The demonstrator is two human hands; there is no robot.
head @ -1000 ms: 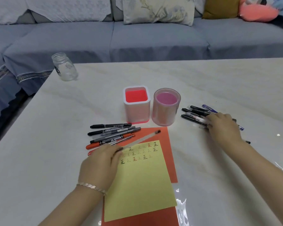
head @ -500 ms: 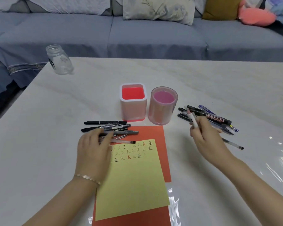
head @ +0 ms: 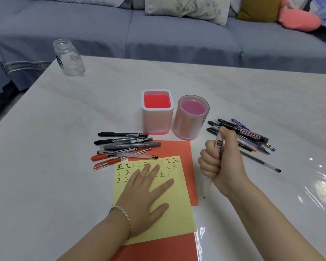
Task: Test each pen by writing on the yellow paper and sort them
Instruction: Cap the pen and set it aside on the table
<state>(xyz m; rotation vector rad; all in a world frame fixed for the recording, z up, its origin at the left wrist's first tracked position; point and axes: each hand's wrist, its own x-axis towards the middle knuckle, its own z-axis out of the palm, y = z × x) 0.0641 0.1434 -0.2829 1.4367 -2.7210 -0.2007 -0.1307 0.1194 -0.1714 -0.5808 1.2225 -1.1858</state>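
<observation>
The yellow paper [head: 174,215] lies on an orange sheet [head: 179,148] and carries rows of written marks along its top. My left hand [head: 146,193] rests flat on the paper, fingers spread, holding nothing. My right hand [head: 221,166] hovers just right of the orange sheet in a fist around a white pen [head: 207,187], tip pointing down above the table. A pile of pens [head: 124,146] lies left of the paper's top edge. Another pile of pens [head: 247,136] lies to the right, behind my right hand.
A square white holder with a red inside [head: 156,112] and a round pink holder [head: 191,117] stand behind the orange sheet. A clear glass jar [head: 69,57] stands at the table's far left corner. A grey sofa with cushions [head: 177,34] runs behind the table.
My left hand left the left pen pile and came down flat on the yellow paper. My right hand lifted a white pen from the right pile and brought it toward the paper, tip down.
</observation>
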